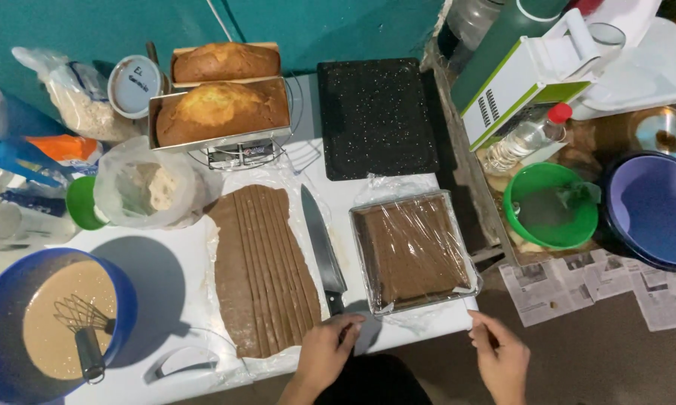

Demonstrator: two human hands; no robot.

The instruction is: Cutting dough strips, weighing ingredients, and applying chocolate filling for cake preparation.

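My left hand [324, 351] rests at the near table edge, its fingers touching the black handle of a large knife [322, 246] that lies flat between two things. To the knife's left lies a rolled-out brown dough sheet [261, 266], cut into long strips. On its right stands a square tray [413, 251] of brown filling covered in clear plastic wrap. My right hand [501, 354] hovers just off the tray's near right corner, fingers loosely curled and holding nothing.
Two loaf cakes in tins [222, 109] sit at the back beside a black speckled board [375, 116]. A blue bowl of batter with a whisk [57, 322] is at front left. Bags of ingredients [147, 187], a green bowl [552, 206] and a purple basin [653, 210] surround.
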